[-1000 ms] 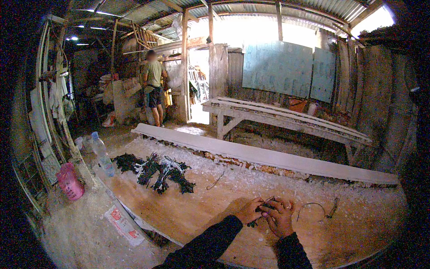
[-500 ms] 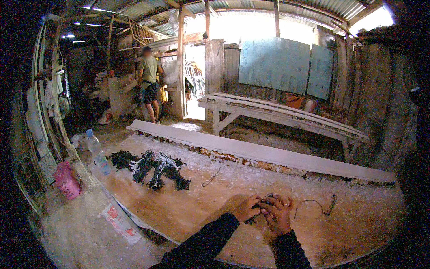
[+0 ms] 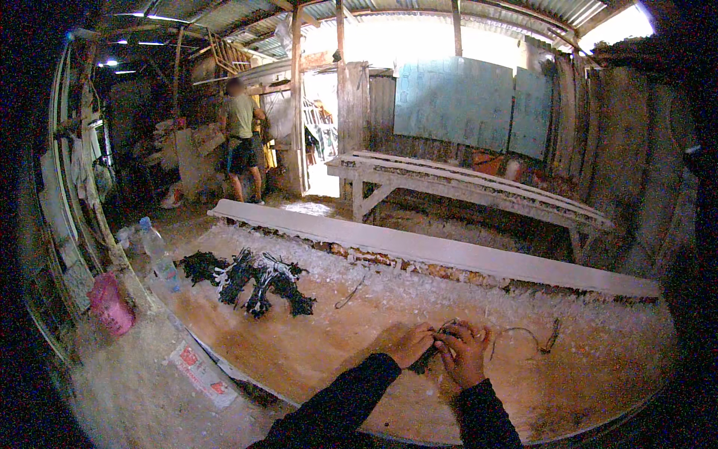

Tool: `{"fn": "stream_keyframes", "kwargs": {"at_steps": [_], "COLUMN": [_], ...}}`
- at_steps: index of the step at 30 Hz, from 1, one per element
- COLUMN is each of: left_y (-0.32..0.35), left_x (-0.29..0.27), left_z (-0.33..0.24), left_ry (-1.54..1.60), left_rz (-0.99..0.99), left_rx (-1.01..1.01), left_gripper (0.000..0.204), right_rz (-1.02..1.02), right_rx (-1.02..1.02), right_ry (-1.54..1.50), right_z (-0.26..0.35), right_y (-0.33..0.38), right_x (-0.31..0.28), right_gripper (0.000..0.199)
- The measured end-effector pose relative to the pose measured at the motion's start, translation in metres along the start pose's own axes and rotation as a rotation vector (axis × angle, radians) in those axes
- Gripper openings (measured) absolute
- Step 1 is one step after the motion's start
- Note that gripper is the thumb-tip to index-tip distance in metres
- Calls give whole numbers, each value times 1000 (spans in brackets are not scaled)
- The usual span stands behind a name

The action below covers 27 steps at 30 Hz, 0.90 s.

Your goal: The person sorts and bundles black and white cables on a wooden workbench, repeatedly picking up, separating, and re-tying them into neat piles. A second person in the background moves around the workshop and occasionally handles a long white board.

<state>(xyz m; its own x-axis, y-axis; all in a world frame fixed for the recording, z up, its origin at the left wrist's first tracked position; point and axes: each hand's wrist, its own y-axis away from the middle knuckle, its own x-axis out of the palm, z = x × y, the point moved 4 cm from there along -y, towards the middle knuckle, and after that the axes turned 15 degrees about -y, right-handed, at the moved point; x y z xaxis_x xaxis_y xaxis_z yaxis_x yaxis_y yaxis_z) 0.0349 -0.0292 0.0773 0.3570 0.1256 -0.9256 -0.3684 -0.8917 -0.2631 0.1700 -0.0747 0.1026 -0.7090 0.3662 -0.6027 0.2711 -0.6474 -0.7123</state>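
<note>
As two dark-sleeved forearms reach in from the lower edge, the left hand (image 3: 413,344) and right hand (image 3: 462,355) meet over the near right part of the table (image 3: 321,367). Between them is a small dark bundle (image 3: 424,364). Both grips are narrow, fingers bent closely around it; its lower end shows below the knuckles, and the rest is hidden.

The bundle looks light, soft and stringy, likely to bend easily and hard to break, with little slip in a bare hand. Its gathered middle seems the surest place to pinch, since loose ends could splay or snag.

Just beside the right hand, a thin curved strand (image 3: 527,331) lies with a dark scrap (image 3: 552,338) at its far end, near enough to tangle. Farther left, a heap (image 3: 269,284) of black tufts with pale ties rests well apart from the hands. A long white plank (image 3: 419,247) runs along the far edge, walling off that side. Left of the table are a clear bottle (image 3: 158,256) and a pink bag (image 3: 112,303). Beyond stand a bench (image 3: 464,187) and a person (image 3: 241,135).
</note>
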Motion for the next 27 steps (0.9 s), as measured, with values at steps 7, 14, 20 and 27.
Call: {"fn": "stream_keyframes", "kwargs": {"at_steps": [7, 14, 20, 27], "left_y": [-2, -16, -9, -3], "left_x": [16, 31, 17, -10], "left_z": [-2, 6, 6, -9], "left_ry": [368, 273, 259, 238], "left_rz": [-52, -243, 42, 138], "left_rx": [45, 267, 75, 57], "left_gripper": [21, 26, 31, 29], "right_rz": [-42, -19, -40, -54], "right_rx": [1, 18, 14, 14], "right_ry": [21, 117, 164, 162], "right_z": [-2, -11, -21, -17], "right_y": [-1, 0, 5, 4], "right_x": [-2, 2, 7, 3], "right_gripper": [14, 18, 23, 18]}}
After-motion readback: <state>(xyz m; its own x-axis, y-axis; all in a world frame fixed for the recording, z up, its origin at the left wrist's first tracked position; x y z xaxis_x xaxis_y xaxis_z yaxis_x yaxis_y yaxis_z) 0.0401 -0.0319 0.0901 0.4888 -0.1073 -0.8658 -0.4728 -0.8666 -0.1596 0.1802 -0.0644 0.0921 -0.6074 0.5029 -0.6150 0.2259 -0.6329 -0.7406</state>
